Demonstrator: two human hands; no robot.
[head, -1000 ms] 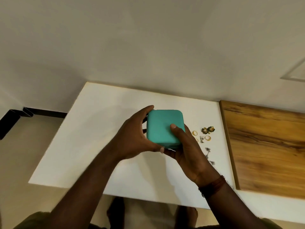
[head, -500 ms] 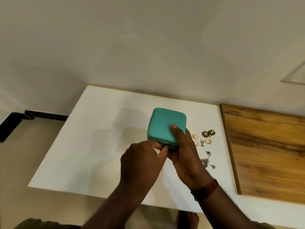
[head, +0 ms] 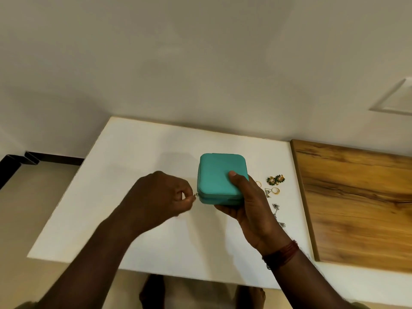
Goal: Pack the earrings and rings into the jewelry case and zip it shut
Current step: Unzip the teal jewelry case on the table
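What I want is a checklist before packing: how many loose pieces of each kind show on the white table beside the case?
Gold rings: 2
Green and gold flower earrings: 2
Silver triangle earring: 1
Silver dangling earrings: 1 cluster, too small to split
Total: 6 visible; the right hand may hide more.

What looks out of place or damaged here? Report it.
Nothing looks spilled or damaged. The earrings and rings lie loose on the table beside the teal case, which the right hand holds while the left hand pinches its zipper pull.
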